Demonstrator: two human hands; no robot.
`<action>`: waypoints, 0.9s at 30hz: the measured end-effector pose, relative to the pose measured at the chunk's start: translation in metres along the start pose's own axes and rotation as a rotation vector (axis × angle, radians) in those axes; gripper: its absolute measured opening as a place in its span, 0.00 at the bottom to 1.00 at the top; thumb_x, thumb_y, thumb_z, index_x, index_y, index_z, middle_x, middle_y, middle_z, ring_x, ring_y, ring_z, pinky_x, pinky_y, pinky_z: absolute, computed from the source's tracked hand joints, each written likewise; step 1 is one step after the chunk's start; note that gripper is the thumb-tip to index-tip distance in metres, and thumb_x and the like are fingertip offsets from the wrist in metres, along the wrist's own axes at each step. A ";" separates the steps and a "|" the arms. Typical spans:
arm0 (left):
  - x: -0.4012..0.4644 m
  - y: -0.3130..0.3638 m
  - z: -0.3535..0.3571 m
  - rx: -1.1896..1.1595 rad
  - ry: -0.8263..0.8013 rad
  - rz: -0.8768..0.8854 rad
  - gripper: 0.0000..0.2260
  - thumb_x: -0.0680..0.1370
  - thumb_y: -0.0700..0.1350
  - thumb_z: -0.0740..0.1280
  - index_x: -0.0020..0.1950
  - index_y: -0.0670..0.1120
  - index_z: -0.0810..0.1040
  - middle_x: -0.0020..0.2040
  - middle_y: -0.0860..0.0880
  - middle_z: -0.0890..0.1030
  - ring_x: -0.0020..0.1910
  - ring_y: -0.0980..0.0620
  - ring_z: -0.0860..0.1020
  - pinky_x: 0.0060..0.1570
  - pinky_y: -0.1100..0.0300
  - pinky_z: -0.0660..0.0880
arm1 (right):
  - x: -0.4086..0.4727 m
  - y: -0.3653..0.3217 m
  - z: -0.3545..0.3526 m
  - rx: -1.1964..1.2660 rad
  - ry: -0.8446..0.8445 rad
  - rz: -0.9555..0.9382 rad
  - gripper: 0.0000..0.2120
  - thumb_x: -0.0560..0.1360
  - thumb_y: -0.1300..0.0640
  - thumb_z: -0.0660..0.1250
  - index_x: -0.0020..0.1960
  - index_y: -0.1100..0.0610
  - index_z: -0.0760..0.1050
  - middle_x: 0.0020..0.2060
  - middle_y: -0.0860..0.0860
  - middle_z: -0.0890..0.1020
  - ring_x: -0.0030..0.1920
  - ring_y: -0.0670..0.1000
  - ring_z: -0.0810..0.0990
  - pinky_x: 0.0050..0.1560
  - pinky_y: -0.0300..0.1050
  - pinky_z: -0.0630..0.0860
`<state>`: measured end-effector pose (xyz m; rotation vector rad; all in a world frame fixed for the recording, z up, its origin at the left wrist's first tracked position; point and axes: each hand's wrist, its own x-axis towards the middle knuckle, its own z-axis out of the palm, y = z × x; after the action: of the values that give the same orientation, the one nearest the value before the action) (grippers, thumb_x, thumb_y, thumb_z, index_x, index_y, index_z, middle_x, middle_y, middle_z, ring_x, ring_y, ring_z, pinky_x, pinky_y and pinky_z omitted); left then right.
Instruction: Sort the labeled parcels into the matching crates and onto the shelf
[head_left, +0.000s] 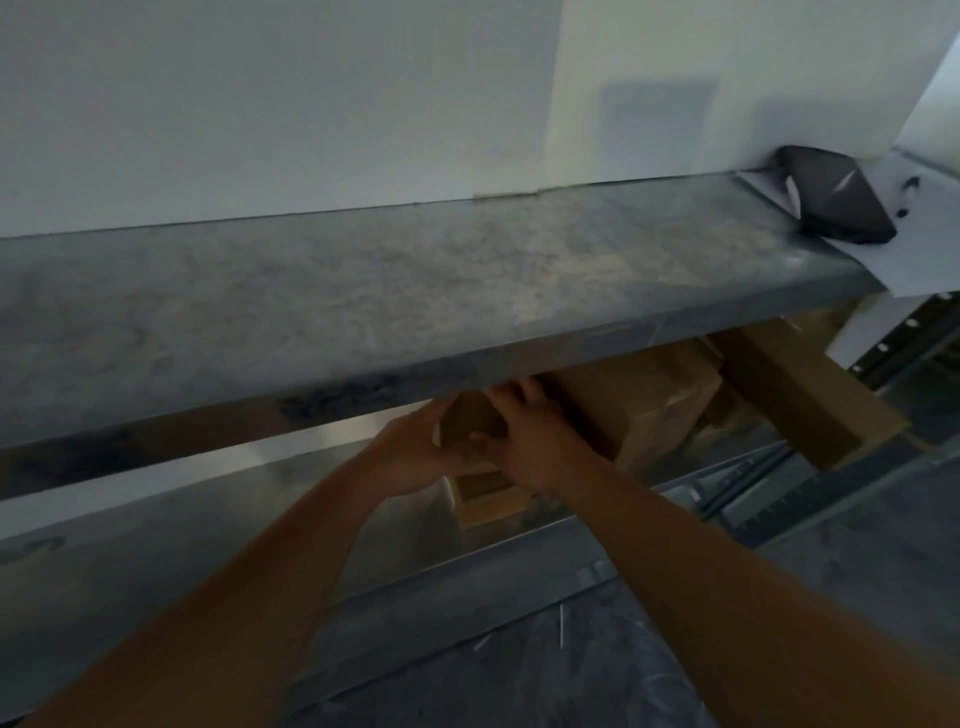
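A small brown cardboard parcel (470, 423) is held between both my hands just under the front lip of the upper metal shelf (363, 291). My left hand (410, 452) grips its left side and my right hand (530, 436) curls over its right side and top. Beneath it a second small cardboard box (488, 501) rests on the lower metal shelf (260, 514). The parcel's far end is hidden by the upper shelf. No label is visible.
Larger cardboard boxes (654, 400) and a long one (800, 405) lie on the lower shelf to the right. A dark pouch (831, 195) sits on the upper shelf's right end. A white wall stands behind.
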<state>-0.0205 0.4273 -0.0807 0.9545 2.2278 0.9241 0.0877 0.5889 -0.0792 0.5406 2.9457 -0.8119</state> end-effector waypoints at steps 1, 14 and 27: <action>-0.002 -0.001 0.000 -0.033 0.031 -0.005 0.45 0.63 0.64 0.72 0.79 0.59 0.62 0.73 0.51 0.73 0.69 0.50 0.73 0.64 0.54 0.73 | 0.000 0.000 0.002 0.028 0.004 0.000 0.40 0.80 0.38 0.68 0.85 0.41 0.51 0.82 0.49 0.45 0.81 0.62 0.57 0.77 0.60 0.65; -0.052 -0.017 -0.004 -0.013 0.308 0.036 0.17 0.77 0.52 0.72 0.65 0.57 0.74 0.58 0.57 0.77 0.53 0.55 0.77 0.49 0.61 0.73 | -0.013 -0.005 0.024 0.306 -0.071 -0.070 0.42 0.76 0.32 0.69 0.84 0.41 0.55 0.81 0.53 0.60 0.78 0.55 0.64 0.72 0.47 0.66; -0.153 -0.015 0.030 -0.082 0.416 -0.077 0.31 0.69 0.53 0.80 0.70 0.59 0.72 0.60 0.51 0.75 0.48 0.53 0.81 0.47 0.50 0.83 | -0.088 -0.027 0.031 0.416 -0.178 -0.232 0.42 0.74 0.44 0.78 0.81 0.37 0.60 0.76 0.50 0.63 0.73 0.53 0.68 0.70 0.43 0.69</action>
<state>0.0865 0.3124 -0.0792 0.6796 2.5207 1.2599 0.1595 0.5234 -0.0817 0.1253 2.7121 -1.4314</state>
